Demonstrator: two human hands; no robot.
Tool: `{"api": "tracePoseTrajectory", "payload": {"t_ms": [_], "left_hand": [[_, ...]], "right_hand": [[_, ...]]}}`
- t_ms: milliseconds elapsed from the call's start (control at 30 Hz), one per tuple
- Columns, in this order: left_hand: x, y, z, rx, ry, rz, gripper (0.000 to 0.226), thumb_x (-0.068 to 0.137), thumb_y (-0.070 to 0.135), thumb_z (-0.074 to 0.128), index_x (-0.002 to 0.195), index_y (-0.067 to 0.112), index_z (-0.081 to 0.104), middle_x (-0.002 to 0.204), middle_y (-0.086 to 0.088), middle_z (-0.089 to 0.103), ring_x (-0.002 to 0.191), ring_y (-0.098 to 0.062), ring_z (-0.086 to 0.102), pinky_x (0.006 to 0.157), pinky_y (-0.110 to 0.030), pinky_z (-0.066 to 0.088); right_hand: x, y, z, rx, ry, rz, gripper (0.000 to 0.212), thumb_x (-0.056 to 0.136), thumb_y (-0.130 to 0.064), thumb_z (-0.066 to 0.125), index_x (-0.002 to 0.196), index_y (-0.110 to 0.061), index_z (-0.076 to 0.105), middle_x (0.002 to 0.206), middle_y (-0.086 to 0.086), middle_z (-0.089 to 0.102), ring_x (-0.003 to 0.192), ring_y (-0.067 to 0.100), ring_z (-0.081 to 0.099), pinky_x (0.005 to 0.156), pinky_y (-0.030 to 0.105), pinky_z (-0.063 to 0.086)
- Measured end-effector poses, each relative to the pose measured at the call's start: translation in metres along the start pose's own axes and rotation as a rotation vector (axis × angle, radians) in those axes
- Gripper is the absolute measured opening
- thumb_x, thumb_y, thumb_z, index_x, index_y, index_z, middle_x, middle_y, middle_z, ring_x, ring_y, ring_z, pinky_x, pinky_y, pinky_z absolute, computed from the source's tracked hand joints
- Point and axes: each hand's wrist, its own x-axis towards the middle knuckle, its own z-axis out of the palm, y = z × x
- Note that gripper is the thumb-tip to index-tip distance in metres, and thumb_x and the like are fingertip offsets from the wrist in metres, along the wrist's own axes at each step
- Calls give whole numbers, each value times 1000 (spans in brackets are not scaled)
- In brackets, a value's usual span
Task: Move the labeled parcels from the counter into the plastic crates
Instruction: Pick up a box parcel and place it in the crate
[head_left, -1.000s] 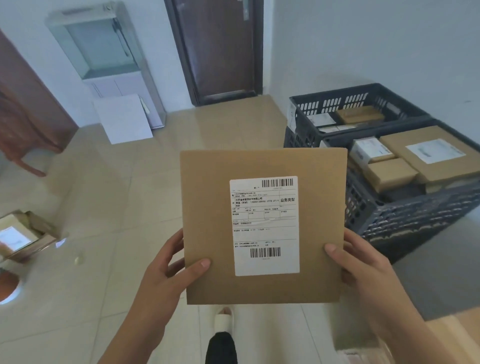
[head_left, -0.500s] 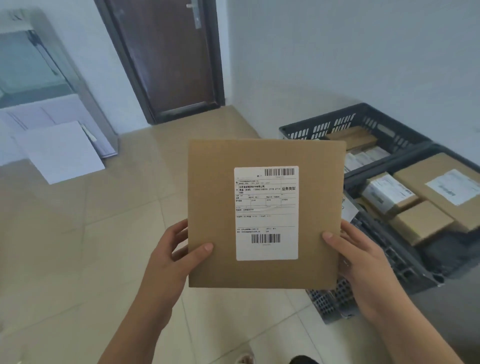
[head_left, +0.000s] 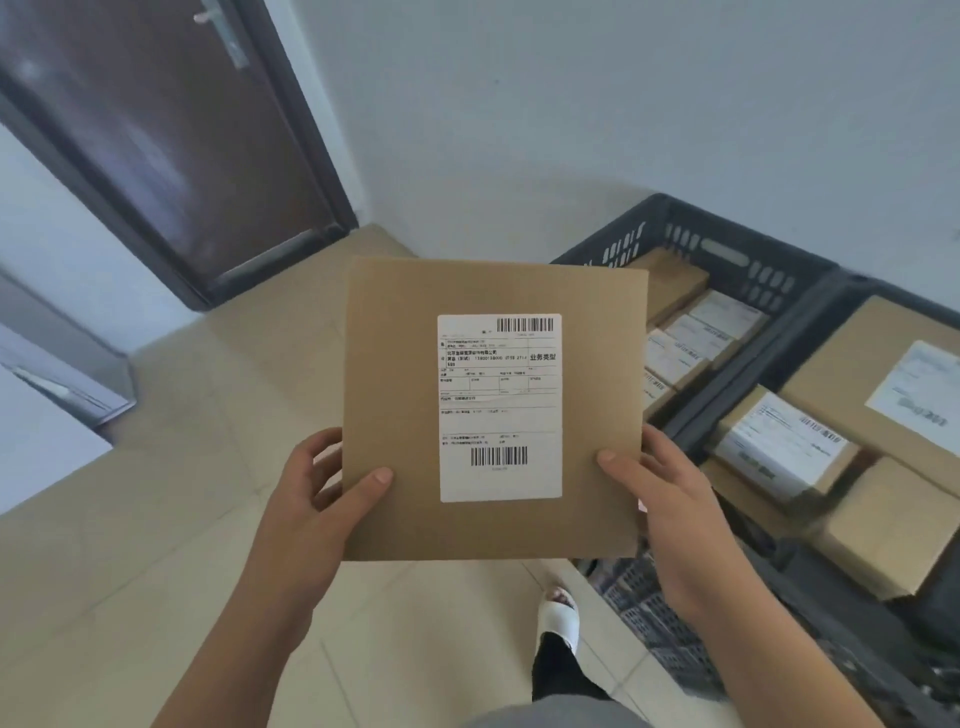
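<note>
A: What is seen furthest left of the grip?

B: A dark brown door (head_left: 156, 140) is seen up and to the left, set in a pale wall, with beige floor tiles (head_left: 171, 467) spread below it.

A: How is the parcel held?

B: A flat cardboard parcel (head_left: 493, 410) is gripped at its two lower side edges. The left hand (head_left: 317, 499) is closed on the left edge, thumb laid on the front face, fingers curled behind. A white shipping label (head_left: 500, 408) with two barcodes is carried between the two thumbs, facing the camera. The right hand (head_left: 670, 514) is closed on the right edge in the same way, thumb in front.

A: Where is the parcel placed?

B: It is held upright in the air, above the floor and just left of the crates, not yet inside either.

A: And right of the grip?

B: A white slipper (head_left: 558, 618) is seen below the right hand. Two dark plastic crates (head_left: 727, 254) are stood side by side on the floor, each already loaded with labelled cardboard boxes (head_left: 779, 447).
</note>
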Motion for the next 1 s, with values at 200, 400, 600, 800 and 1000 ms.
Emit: {"api": "tracePoseTrajectory", "payload": {"t_ms": [200, 400, 600, 800, 1000], "left_hand": [[116, 65, 46, 137, -83, 45, 51, 75, 46, 79, 122, 45, 60, 117, 21, 73, 99, 2, 72, 70, -19, 56], [244, 101, 140, 347, -326, 142, 40, 95, 40, 73, 132, 37, 60, 123, 18, 65, 102, -4, 67, 76, -27, 52], [328, 123, 254, 543, -613, 239, 47, 97, 48, 64, 141, 34, 53, 109, 22, 62, 96, 1, 60, 69, -24, 45], [369, 73, 296, 698, -822, 148, 56, 102, 42, 58, 153, 27, 41, 128, 13, 57, 100, -8, 57, 80, -30, 45], [383, 23, 277, 778, -891, -18, 45, 104, 26, 58, 147, 19, 47, 142, -2, 57, 121, -23, 57, 105, -44, 50]], "right_hand": [[100, -51, -1, 32, 28, 22, 34, 98, -31, 68, 127, -48, 59, 108, -19, 75, 94, 6, 71, 64, 26, 58], [160, -87, -40, 12, 207, -9, 45, 101, -33, 64, 145, -34, 52, 129, -10, 67, 120, 20, 62, 103, 50, 50], [192, -94, -78, 80, 407, 37, 36, 104, -30, 58, 140, -27, 57, 125, -5, 71, 115, 24, 67, 96, 49, 56], [204, -66, -62, 71, 540, 170, 35, 103, -25, 61, 137, -25, 56, 123, -5, 70, 107, 18, 68, 76, 33, 55], [216, -30, -22, -23, 609, 347, 55, 101, -31, 65, 150, -21, 42, 133, 0, 61, 113, 23, 60, 102, 49, 51]]}}
